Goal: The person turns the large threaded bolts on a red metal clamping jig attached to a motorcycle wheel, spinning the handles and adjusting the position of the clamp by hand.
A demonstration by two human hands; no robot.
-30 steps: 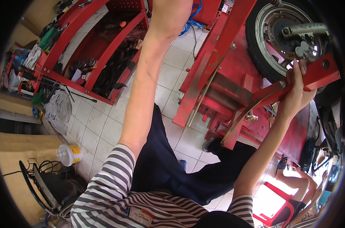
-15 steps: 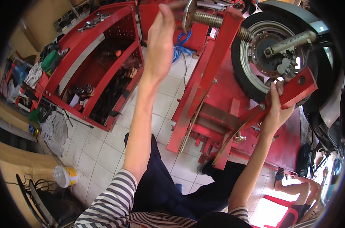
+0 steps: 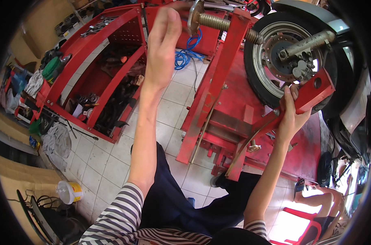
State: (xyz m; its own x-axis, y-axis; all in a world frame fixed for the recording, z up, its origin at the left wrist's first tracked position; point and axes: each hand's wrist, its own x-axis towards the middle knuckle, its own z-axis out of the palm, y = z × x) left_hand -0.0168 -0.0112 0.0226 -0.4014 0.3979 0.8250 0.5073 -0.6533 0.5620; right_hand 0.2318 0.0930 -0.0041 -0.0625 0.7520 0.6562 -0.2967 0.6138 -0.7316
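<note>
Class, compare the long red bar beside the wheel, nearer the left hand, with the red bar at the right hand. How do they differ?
The left bar has a threaded screw through its upper end; the right bar shows a round hole there instead.
The right hand holds the right bar, while neither hand grips the left bar itself.
Both are painted red.

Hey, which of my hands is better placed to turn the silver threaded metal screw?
Left hand, probably: it is raised near the outer end of the silver threaded metal screw, while the right hand grips the red metal bar with a round hole.
</note>
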